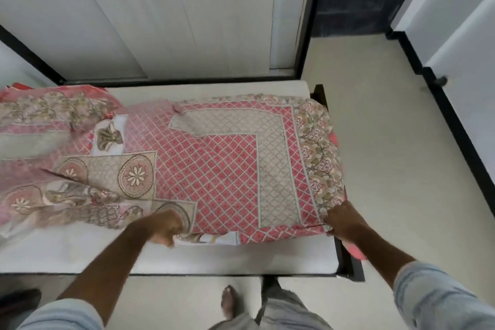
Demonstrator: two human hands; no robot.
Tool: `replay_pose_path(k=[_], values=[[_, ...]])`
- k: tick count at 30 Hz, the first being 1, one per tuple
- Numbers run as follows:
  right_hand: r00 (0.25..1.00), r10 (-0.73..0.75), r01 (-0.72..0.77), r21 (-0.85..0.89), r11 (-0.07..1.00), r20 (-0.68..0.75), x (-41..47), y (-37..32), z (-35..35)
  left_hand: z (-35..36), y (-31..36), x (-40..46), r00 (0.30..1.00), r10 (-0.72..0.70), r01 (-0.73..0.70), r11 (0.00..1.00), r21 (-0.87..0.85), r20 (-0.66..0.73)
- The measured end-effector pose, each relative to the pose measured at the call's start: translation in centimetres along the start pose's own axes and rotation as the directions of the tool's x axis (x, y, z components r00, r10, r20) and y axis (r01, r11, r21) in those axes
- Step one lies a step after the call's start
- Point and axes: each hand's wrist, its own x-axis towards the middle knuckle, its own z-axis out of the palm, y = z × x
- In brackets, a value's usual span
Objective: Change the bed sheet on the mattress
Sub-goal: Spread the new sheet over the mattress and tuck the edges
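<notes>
Both my fists closed on bed sheet [214, 163], left hand [167, 227] gripping near edge, right hand [344, 221] pinching mattress [241, 257] right-end corner

I see the bed sheet [214, 168], a pink fabric with a white diamond lattice, beige bands and a floral border, spread partly over the mattress [187, 257]. Its right portion lies fairly flat, with the floral border draped over the mattress's right end. Its left portion is rumpled and folded over itself, showing round medallion motifs. The mattress is white and lies flat; bare strips show along its near edge and far edge.
</notes>
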Motion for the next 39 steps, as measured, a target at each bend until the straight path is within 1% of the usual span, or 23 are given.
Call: replay_pose_path(k=[1, 3, 5, 7, 8, 9, 11, 12, 15, 17, 19, 21, 23, 25, 26, 29, 32, 34, 36, 37, 39], values=[[1.000, -0.014, 0.014, -0.050, 0.999, -0.003, -0.7, -0.7, 0.5, 1.3, -0.1, 0.9, 1.000, 0.003, -0.003, 1.000, 0.028, -0.001], [0.997, -0.020, 0.018, 0.016, 1.000, 0.079, -1.9, -2.0, 1.5, 3.8, 0.0, 1.6, 1.000, 0.025, -0.025, 0.997, 0.066, 0.009], [0.998, 0.009, -0.017, 0.110, 0.994, 0.069, -3.3, -3.5, 1.8, 5.9, 0.4, 1.9, 0.998, 0.058, -0.058, 0.994, 0.095, 0.006], [0.998, 0.050, -0.052, 0.100, 0.994, 0.025, -4.4, -4.6, 2.4, 7.3, 1.0, 1.8, 0.995, 0.103, -0.103, 0.992, 0.074, -0.004], [0.997, 0.075, -0.078, 0.110, 0.991, 0.032, -5.0, -5.2, 3.0, 8.0, 1.3, 1.7, 0.990, 0.135, -0.133, 0.989, 0.058, -0.031], [0.996, 0.078, -0.082, 0.092, 0.992, 0.046, -5.6, -5.6, 3.7, 8.5, 1.5, 1.8, 0.985, 0.161, -0.160, 0.987, 0.026, -0.066], [0.983, 0.117, -0.123, 0.035, 0.992, 0.145, -7.1, -7.1, 4.3, 9.9, 2.2, 1.6, 0.976, 0.191, -0.196, 0.980, -0.040, -0.109], [0.976, 0.146, -0.156, 0.049, 0.987, 0.159, -7.8, -7.6, 4.6, 10.4, 2.7, 1.3, 0.972, 0.203, -0.211, 0.975, -0.061, -0.121], [0.976, 0.176, -0.186, 0.070, 0.980, 0.131, -9.1, -8.5, 4.9, 10.3, 5.0, 0.5, 0.959, 0.218, -0.243, 0.962, -0.125, -0.182], [0.984, 0.157, -0.165, 0.100, 0.981, 0.087, -10.0, -8.3, 4.5, 9.4, 6.7, 0.3, 0.941, 0.221, -0.268, 0.949, -0.165, -0.256], [0.989, 0.140, -0.144, 0.165, 0.976, 0.036, -10.5, -7.6, 3.9, 8.1, 8.5, 0.3, 0.916, 0.221, -0.298, 0.934, -0.197, -0.335], [0.992, 0.122, -0.113, 0.235, 0.966, -0.024, -10.9, -6.3, 3.1, 6.6, 11.0, 0.4, 0.869, 0.225, -0.326, 0.930, -0.167, -0.440], [0.981, 0.143, -0.101, 0.288, 0.952, -0.127, -11.1, -4.5, 2.9, 5.1, 14.2, 1.1, 0.776, 0.241, -0.323, 0.945, -0.040, -0.582], [0.943, 0.187, -0.087, 0.336, 0.938, -0.276, -11.1, -2.2, 3.1, 3.6, 17.9, 2.0, 0.691, 0.256, -0.243, 0.963, 0.117, -0.676], [0.919, 0.198, -0.076, 0.340, 0.937, -0.340, -11.1, -0.8, 3.5, 2.8, 20.0, 2.6, 0.673, 0.263, -0.205, 0.964, 0.167, -0.691], [0.878, 0.205, -0.036, 0.366, 0.930, -0.433, -11.3, 3.9, 4.9, 0.5, 27.1, 5.1, 0.677, 0.290, -0.157, 0.955, 0.252, -0.677], [0.858, 0.222, -0.023, 0.398, 0.917, -0.463, -11.2, 10.8, 7.0, -1.7, 35.2, 8.4, 0.676, 0.306, -0.132, 0.945, 0.298, -0.670], [0.856, 0.250, -0.046, 0.415, 0.909, -0.452, -11.1, 15.1, 8.1, -3.4, 39.6, 9.9, 0.687, 0.277, -0.101, 0.952, 0.290, -0.671], [0.862, 0.272, -0.055, 0.455, 0.889, -0.428, -11.7, 19.4, 8.9, -5.7, 44.0, 10.7, 0.715, 0.220, -0.062, 0.965, 0.253, -0.664], [0.862, 0.273, -0.049, 0.466, 0.884, -0.427, -12.0, 21.4, 9.1, -6.7, 45.9, 10.8, 0.711, 0.200, -0.059, 0.972, 0.226, -0.675], [0.847, 0.273, -0.041, 0.456, 0.889, -0.456, -12.3, 24.6, 9.1, -8.7, 48.8, 11.5, 0.681, 0.207, -0.076, 0.974, 0.214, -0.702]])
